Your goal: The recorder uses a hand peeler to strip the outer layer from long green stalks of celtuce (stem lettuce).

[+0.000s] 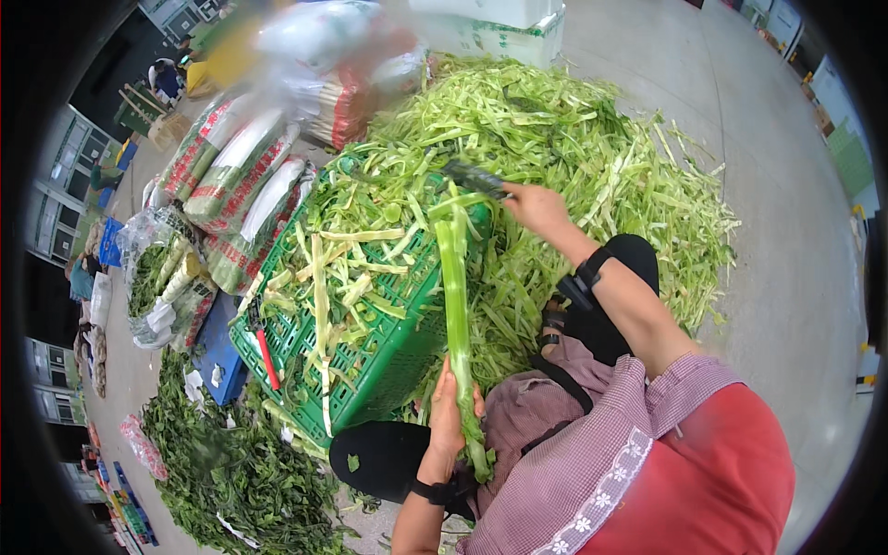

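My left hand (447, 407) is closed around the lower, leafy end of a long celtuce stem (455, 287). The stem stands nearly upright in the picture, pale green and mostly stripped of skin, with its far end beside the crate's right edge. At that far end, my right hand (538, 211) grips a knife (474, 178) with a dark, flat blade, blurred by motion. The blade lies just beyond the stem's tip; whether they touch I cannot tell. Left of the stem is an upturned green plastic crate (377, 370) strewn with peel strips. A red-handled tool (266, 359) rests on its left side.
A large heap of green peelings (592, 176) spreads beyond and right of the crate. Bagged stems (236, 176) lie at the far left, near a blue crate (218, 356). Dark leaves (250, 472) cover the floor at lower left. A white foam box (499, 37) stands at the back.
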Demonstrator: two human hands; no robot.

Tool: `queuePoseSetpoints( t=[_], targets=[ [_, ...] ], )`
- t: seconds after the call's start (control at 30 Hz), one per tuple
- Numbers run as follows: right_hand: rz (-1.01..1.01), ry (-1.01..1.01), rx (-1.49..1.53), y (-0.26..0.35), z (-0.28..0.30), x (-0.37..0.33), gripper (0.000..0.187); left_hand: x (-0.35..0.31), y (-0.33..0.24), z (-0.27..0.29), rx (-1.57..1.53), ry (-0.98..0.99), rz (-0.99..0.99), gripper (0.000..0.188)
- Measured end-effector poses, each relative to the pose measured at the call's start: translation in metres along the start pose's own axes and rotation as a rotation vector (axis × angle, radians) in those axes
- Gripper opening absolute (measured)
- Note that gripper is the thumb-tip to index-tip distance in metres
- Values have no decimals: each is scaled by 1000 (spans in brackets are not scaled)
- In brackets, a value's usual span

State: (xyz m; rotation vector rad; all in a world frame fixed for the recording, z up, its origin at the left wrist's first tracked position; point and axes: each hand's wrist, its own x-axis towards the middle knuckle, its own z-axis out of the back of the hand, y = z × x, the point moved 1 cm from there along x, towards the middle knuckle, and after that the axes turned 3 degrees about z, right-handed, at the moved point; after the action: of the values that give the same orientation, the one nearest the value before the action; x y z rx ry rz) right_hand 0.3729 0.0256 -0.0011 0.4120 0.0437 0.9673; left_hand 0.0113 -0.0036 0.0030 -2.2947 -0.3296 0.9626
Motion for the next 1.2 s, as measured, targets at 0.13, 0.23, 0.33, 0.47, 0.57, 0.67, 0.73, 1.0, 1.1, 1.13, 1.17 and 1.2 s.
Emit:
queuePoseSetpoints(
  t=[0.13, 0.23, 0.33, 0.47, 0.57, 0.67, 0.73, 1.0, 1.1, 1.13, 1.17, 1.2],
  targets=[
    [248, -152, 109, 10, -4, -35, 37, 0, 2, -2, 43, -50, -23, 52],
    [549, -63, 91, 53, 8, -93, 43, 11, -6, 2, -198, -60, 181, 56],
    [1091, -126, 318, 63, -5, -135, 50, 21, -8, 9, -442, -48, 259, 57],
    [627, -162, -11, 24, -18, -69, 43, 13, -3, 11, -307, -38, 216, 49],
    [275, -212, -42, -6, -7, -33, 42, 8, -10, 8, -283, -59, 220, 46],
    [207, -113, 48, 8, -4, -50, 43, 10, -4, 8, -296, -56, 187, 48],
    [443, -37, 35, 34, -3, -75, 43, 10, -2, 6, -319, -16, 216, 54],
    [195, -120, 71, 19, -8, -26, 38, 9, 5, 10, -199, 98, 299, 54],
    [427, -69, 65, 39, 6, -51, 36, 10, 8, 1, -223, -120, 214, 49],
    [424, -68, 63, 39, 6, -50, 36, 10, 8, 2, -223, -119, 217, 49],
    [393, -38, 48, 40, 6, -43, 36, 10, 6, 4, -179, -91, 173, 46],
    [359, -7, 37, 40, 6, -37, 37, 7, 5, 5, -132, -66, 131, 51]
  ],
)
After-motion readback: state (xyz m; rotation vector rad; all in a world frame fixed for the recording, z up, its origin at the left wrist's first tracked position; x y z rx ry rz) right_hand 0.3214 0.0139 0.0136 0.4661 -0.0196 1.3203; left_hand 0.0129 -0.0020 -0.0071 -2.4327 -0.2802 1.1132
